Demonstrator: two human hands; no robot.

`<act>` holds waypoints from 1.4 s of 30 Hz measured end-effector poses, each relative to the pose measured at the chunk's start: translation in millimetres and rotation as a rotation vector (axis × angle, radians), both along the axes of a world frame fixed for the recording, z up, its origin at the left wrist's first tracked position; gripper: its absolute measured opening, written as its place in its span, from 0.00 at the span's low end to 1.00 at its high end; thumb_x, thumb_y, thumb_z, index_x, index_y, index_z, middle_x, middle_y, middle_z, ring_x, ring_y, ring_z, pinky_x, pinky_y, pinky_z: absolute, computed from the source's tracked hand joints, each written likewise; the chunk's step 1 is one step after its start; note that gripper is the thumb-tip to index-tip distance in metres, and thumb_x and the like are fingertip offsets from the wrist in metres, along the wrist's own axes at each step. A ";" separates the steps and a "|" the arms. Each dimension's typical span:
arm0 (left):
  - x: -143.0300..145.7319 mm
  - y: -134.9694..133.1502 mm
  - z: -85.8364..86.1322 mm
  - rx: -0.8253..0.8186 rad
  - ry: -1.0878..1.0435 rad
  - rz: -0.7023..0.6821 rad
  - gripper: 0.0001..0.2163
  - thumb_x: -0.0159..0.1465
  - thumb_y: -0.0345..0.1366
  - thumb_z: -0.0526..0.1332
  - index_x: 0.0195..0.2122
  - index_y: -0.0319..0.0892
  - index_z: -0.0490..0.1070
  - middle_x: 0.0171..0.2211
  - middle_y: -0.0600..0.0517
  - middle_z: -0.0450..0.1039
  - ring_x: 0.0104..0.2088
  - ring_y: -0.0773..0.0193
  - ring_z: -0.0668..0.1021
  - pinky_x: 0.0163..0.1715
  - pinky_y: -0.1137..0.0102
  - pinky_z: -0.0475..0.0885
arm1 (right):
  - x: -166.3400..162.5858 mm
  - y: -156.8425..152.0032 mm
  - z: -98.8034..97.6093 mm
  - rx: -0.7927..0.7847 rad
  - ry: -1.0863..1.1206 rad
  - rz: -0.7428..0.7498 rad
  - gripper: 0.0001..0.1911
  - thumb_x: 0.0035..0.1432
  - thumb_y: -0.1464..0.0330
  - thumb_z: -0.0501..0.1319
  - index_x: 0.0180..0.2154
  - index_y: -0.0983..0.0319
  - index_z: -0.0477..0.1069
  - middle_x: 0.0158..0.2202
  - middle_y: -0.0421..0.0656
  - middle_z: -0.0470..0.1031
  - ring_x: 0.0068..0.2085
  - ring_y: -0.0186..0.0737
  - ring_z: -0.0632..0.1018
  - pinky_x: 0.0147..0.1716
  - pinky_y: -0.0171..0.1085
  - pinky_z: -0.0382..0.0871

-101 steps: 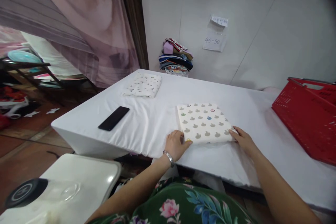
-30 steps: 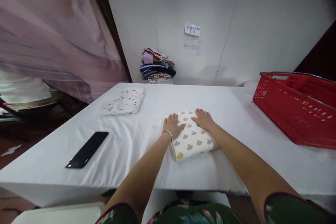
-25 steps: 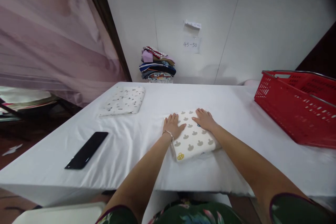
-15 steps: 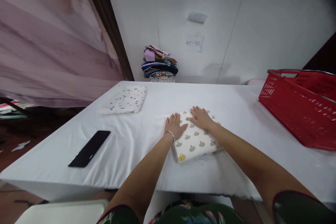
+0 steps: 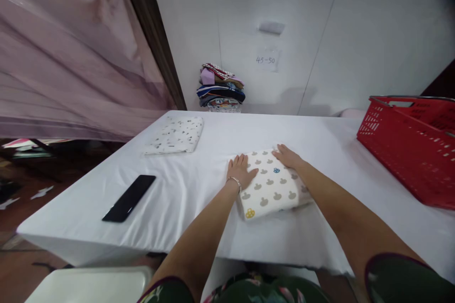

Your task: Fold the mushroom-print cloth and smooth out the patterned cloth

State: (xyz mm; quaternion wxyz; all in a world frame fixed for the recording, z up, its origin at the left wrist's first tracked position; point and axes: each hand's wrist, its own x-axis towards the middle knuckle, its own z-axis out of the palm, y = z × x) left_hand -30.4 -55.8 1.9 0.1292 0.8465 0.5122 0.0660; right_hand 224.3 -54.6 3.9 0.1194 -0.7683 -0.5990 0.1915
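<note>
A folded white cloth with a grey mushroom print lies in front of me on the white-covered table. One yellow and one blue mushroom show among the grey ones. My left hand rests flat on its left side, fingers spread; a bracelet circles that wrist. On the far right edge lies my right hand, fingers stretched out and touching the fabric. Neither hand grips anything. Farther back on the left is another folded white cloth with small dark prints.
A black phone lies at the table's left front. The red basket stands on the right. Several folded fabrics are stacked behind the far edge, by a wall sign reading 45-50. Pink drapery hangs left; a pale stool stands below.
My right hand has slid rightward across the mushroom-print cloth to its right edge, uncovering the blue mushroom. My left hand stays on the left side. The whole view has shifted slightly.
</note>
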 end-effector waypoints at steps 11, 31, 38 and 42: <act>0.0 0.2 -0.5 0.012 0.003 0.005 0.37 0.58 0.60 0.38 0.64 0.43 0.43 0.65 0.51 0.39 0.64 0.56 0.43 0.61 0.57 0.39 | 13.8 -70.8 14.3 -0.007 0.124 -0.102 0.38 0.56 0.51 0.50 0.62 0.64 0.50 0.61 0.47 0.56 0.60 0.47 0.60 0.57 0.40 0.54; -21.5 -16.1 3.4 -0.008 -0.325 0.072 0.26 0.62 0.50 0.48 0.59 0.43 0.56 0.63 0.47 0.49 0.63 0.58 0.50 0.61 0.58 0.45 | 24.3 -135.4 23.1 -0.028 0.703 -0.277 0.29 0.47 0.55 0.63 0.49 0.64 0.69 0.44 0.49 0.75 0.38 0.43 0.77 0.25 0.32 0.69; -34.6 -34.6 -9.3 0.022 -0.419 0.015 0.23 0.62 0.45 0.52 0.57 0.43 0.60 0.62 0.50 0.52 0.62 0.63 0.54 0.61 0.66 0.51 | 68.8 -111.4 19.8 0.258 0.514 -0.560 0.37 0.42 0.60 0.67 0.53 0.70 0.65 0.46 0.54 0.73 0.42 0.46 0.76 0.39 0.38 0.71; -36.7 -40.3 -15.9 0.012 -0.466 0.086 0.23 0.61 0.40 0.54 0.57 0.41 0.60 0.60 0.49 0.56 0.60 0.64 0.59 0.60 0.68 0.54 | 75.5 -112.5 8.7 0.237 0.436 -0.551 0.33 0.45 0.57 0.64 0.51 0.69 0.68 0.48 0.53 0.72 0.47 0.49 0.73 0.47 0.41 0.66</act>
